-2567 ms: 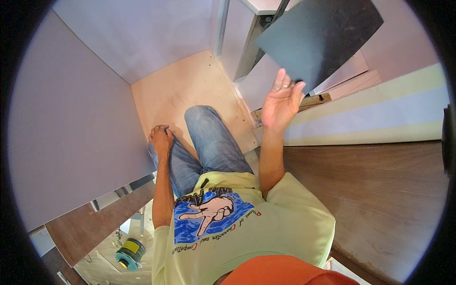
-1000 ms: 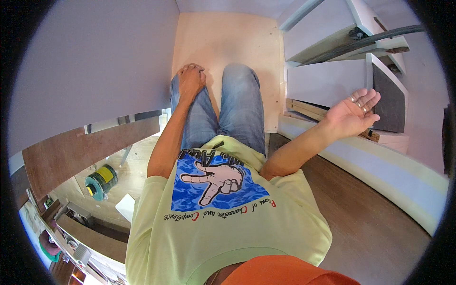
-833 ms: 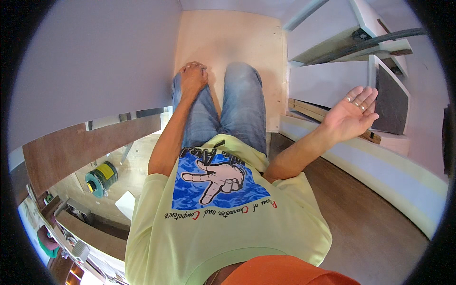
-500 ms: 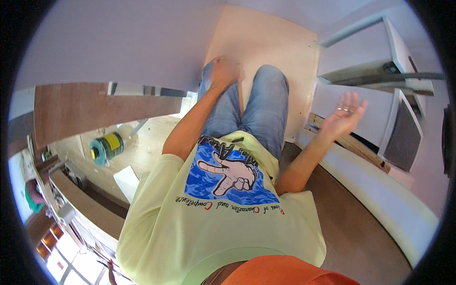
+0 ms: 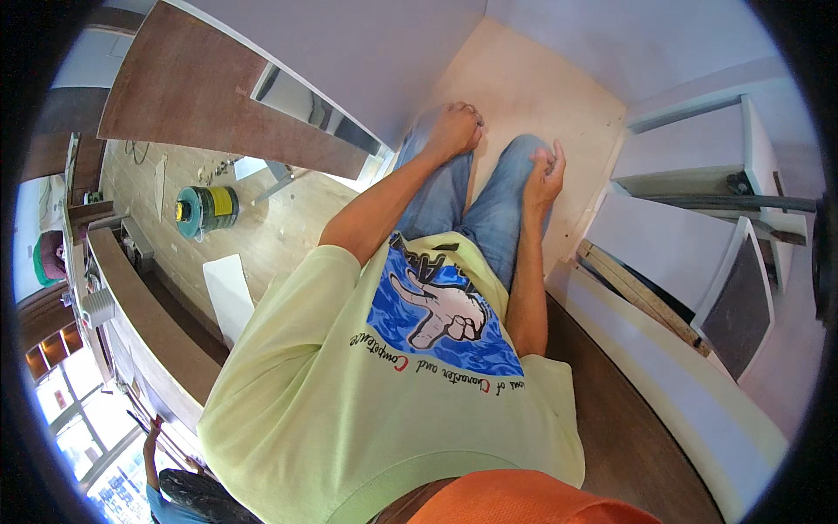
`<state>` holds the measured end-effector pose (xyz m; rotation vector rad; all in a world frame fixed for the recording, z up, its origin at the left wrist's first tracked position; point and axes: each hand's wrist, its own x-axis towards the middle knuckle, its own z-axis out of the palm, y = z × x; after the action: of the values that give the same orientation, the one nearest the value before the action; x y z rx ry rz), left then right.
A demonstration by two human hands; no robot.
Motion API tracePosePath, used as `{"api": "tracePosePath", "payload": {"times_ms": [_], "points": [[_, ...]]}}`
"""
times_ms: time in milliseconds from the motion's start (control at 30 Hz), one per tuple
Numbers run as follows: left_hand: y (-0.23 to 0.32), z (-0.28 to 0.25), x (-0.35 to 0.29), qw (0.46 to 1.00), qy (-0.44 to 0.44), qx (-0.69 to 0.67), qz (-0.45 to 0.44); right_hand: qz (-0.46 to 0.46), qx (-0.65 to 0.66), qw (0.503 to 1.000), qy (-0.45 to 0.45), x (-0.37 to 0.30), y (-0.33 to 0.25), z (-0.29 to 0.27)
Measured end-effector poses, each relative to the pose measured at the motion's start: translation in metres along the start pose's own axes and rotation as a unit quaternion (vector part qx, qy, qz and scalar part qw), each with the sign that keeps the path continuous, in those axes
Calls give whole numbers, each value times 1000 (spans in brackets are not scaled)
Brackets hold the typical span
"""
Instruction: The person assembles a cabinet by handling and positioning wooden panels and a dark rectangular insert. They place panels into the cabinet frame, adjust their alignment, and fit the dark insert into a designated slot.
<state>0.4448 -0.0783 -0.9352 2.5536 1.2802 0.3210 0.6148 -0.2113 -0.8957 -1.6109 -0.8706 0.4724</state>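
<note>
My left hand (image 5: 456, 129) rests by my left knee, its fingers curled and the palm turned out of sight, so I cannot make out whether anything is in it. Beside my right knee, my right hand (image 5: 544, 177) is loosely bent with fingers apart, and nothing shows in it. I sit with my jeans-clad legs (image 5: 495, 218) over a pale wooden board (image 5: 528, 83). Close to the left hand runs the edge of a large light-coloured panel (image 5: 375, 61).
White drawer-like boxes (image 5: 685, 144) with black cables (image 5: 742, 202) stand at the right. On the left floor lie a teal canister with a yellow label (image 5: 207, 212) and a white sheet (image 5: 229, 293). A brown board (image 5: 192, 96) spans above. Another person's arm (image 5: 150, 454) shows far lower left.
My right hand has come down and inward from a raised, spread pose to my right knee. My left hand has slowed at the left knee. The whole view has turned, bringing another person into sight.
</note>
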Motion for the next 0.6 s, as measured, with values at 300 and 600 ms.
{"api": "tracePosePath", "payload": {"times_ms": [300, 600], "points": [[-10, -6, 29, 994, -46, -73, -69, 28, -9, 999, -15, -4, 6, -4], [-98, 18, 172, 998, -63, 1, -18, 67, -93, 993, 2, 0, -8, 11]]}}
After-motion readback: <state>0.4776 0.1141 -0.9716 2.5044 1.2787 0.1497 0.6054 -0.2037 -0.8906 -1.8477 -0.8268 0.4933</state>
